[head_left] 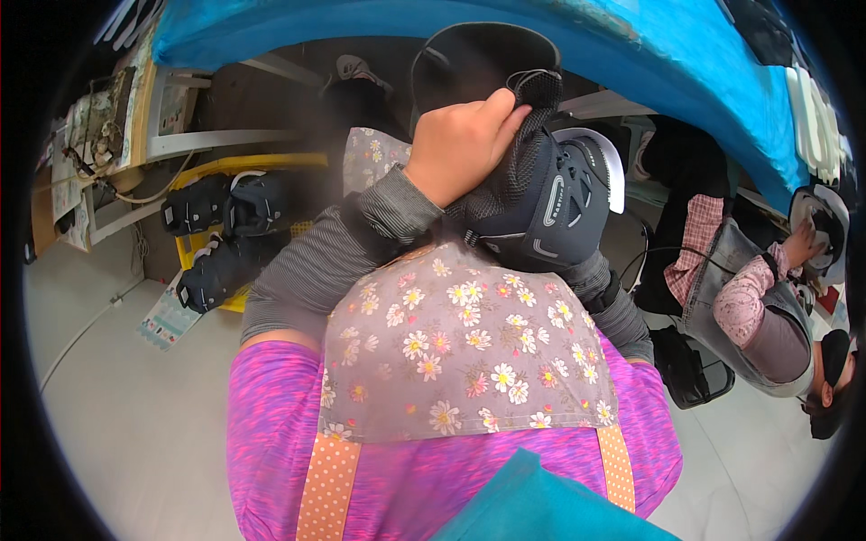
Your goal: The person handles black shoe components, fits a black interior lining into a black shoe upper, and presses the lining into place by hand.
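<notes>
A dark navy shoe [573, 203] with grey-white trim and a white rim along its right side is held tilted in front of my chest. My left hand [469, 144] is closed on the shoe's black mesh tongue [538, 90], pinching it between thumb and fingers near a loop of thin dark cord. My right sleeve [622, 311] runs up behind the shoe, with a dark band round the wrist. The shoe hides my right hand and its fingers. Just beyond my left hand stands a dark, round-edged flap [483, 68] whose kind I cannot make out.
Ahead, a table wears a blue cover [667, 54]. A yellow basket [271, 162] of black shoes [239, 252] sits on the floor at left. White strips [812, 122] lie at the table's right end. At right, a seated person [767, 307] holds a white-soled shoe [819, 225].
</notes>
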The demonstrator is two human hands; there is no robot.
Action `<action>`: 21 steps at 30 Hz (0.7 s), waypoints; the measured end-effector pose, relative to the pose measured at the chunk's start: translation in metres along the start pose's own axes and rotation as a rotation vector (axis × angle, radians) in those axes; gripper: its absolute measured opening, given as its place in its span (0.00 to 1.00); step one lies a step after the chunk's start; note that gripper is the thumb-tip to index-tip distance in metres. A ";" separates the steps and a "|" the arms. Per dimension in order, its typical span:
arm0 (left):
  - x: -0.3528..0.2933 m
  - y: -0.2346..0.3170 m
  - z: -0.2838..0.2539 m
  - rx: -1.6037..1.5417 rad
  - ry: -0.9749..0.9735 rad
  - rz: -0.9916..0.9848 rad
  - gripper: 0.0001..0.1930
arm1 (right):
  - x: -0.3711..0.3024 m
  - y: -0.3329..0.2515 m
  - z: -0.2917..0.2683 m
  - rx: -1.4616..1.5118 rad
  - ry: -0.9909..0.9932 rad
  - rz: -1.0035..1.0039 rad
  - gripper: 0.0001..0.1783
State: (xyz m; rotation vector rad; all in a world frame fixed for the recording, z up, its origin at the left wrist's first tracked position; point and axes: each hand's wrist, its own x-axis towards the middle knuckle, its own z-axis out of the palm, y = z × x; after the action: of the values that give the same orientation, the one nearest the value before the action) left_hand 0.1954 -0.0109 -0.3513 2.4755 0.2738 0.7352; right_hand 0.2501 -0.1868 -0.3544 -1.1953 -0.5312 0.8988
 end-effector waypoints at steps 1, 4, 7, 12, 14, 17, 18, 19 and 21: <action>0.000 0.000 0.000 0.018 0.003 -0.025 0.13 | -0.002 -0.001 -0.001 0.000 0.004 -0.001 0.34; -0.005 -0.001 -0.002 0.034 -0.042 -0.091 0.12 | -0.007 -0.002 -0.002 -0.003 0.006 0.001 0.34; -0.008 0.002 0.001 0.049 -0.105 -0.116 0.11 | -0.013 -0.003 -0.004 -0.001 0.008 0.005 0.34; -0.008 -0.004 0.009 0.085 -0.117 -0.089 0.11 | -0.020 -0.004 -0.008 -0.001 0.023 -0.004 0.34; -0.007 -0.002 0.008 0.108 -0.149 -0.107 0.11 | -0.019 -0.004 -0.009 -0.004 0.029 -0.011 0.34; -0.005 0.006 0.006 0.068 -0.134 -0.087 0.11 | -0.019 -0.004 -0.009 0.002 0.032 -0.012 0.34; -0.004 0.007 0.006 0.065 -0.135 -0.085 0.11 | -0.019 -0.004 -0.010 0.004 0.036 -0.013 0.34; -0.003 0.008 0.005 0.063 -0.124 -0.083 0.11 | -0.020 -0.004 -0.010 0.003 0.037 -0.011 0.34; -0.003 0.008 0.005 0.060 -0.114 -0.078 0.11 | -0.019 -0.004 -0.010 0.005 0.041 -0.011 0.35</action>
State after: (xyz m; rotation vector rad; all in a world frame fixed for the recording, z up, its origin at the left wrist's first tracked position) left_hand 0.1960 -0.0204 -0.3516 2.5370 0.3531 0.5593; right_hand 0.2479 -0.2087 -0.3513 -1.2030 -0.5022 0.8641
